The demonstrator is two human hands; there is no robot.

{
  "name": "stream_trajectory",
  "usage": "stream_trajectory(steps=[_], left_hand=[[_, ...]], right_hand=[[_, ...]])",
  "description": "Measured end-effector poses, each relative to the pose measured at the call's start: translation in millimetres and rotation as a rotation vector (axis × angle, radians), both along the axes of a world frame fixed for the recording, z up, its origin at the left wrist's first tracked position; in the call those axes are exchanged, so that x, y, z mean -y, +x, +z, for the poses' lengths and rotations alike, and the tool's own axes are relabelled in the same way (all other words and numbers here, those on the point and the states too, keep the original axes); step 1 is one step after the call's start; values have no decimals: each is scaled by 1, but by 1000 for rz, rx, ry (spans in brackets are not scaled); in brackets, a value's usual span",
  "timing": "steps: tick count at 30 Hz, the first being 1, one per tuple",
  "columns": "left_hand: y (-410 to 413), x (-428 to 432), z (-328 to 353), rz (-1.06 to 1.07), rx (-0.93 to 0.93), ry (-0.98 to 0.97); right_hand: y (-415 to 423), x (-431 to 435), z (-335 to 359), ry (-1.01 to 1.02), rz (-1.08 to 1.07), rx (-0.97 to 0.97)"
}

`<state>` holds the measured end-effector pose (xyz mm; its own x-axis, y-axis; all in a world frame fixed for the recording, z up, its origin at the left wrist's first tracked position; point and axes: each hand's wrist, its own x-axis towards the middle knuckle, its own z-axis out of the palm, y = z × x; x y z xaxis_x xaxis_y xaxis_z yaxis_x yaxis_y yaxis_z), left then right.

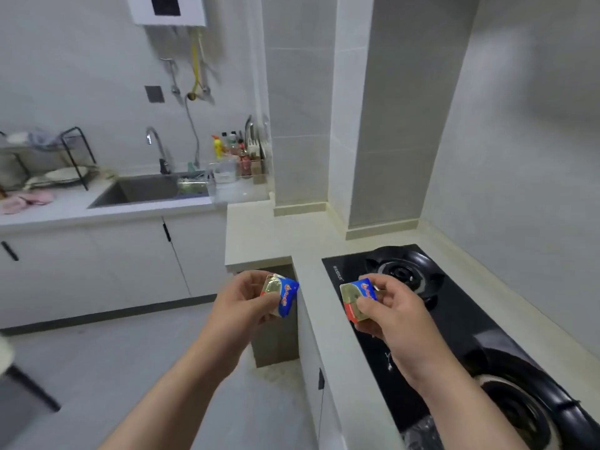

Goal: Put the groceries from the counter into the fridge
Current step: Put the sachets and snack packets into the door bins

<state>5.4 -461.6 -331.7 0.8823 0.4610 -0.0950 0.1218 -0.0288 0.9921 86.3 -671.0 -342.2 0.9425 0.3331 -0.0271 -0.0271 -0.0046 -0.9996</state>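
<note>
My left hand [246, 295] and right hand [388, 311] each pinch a foil packet, left packet [281, 295], right packet [358, 300], lifted clear of the counter [259, 235], probably for the fridge.

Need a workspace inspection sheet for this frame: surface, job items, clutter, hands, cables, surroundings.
Surface: pale L-shaped counter with a black gas hob set into it.
Job's things: two foil packets with blue and red wrappers, left packet and right packet, both held off the counter.
Clutter: bottles by the wall; dish rack and pink cloth left of the sink.
Hands: left hand grips the left packet; right hand pinches the right packet.
Cables: yellow hose and grey hose below the water heater.
Surroundings: white cabinets, tiled walls; fridge not in view.
</note>
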Motion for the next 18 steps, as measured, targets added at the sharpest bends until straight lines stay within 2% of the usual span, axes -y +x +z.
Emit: stream_trajectory(steps=[18], left_hand=[[-207,-135,33,586,209,53]], right_hand=[[-106,-208,52,-113,541,187]])
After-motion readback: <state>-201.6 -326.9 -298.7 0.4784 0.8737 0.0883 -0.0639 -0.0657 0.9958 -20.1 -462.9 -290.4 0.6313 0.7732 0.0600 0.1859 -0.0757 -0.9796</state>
